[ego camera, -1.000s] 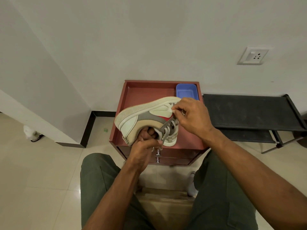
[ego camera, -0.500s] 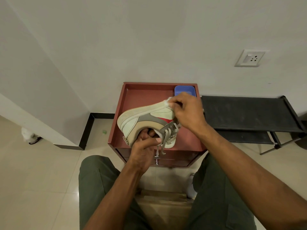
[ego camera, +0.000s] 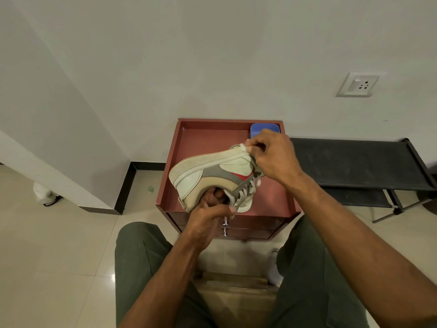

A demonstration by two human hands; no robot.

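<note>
A white sneaker (ego camera: 208, 171) with grey, tan and red panels and grey laces is held on its side, sole turned up and left, above the red cabinet (ego camera: 205, 136). My left hand (ego camera: 208, 214) grips it from below, fingers inside the opening. My right hand (ego camera: 272, 155) pinches a small white cloth or wipe (ego camera: 244, 147) against the toe end of the sole. A second white shoe lies on the cabinet top beneath, mostly hidden.
A blue container (ego camera: 262, 130) sits at the cabinet's back right corner, partly behind my right hand. A black low rack (ego camera: 354, 162) stands to the right against the wall. My knees in green trousers flank a wooden stool (ego camera: 236, 290). A wall socket (ego camera: 357, 84) is upper right.
My right hand has slid with the white cloth from the shoe's side panel near the laces up to the toe end of the sole. The shoe has tilted slightly; my left hand keeps its grip.
</note>
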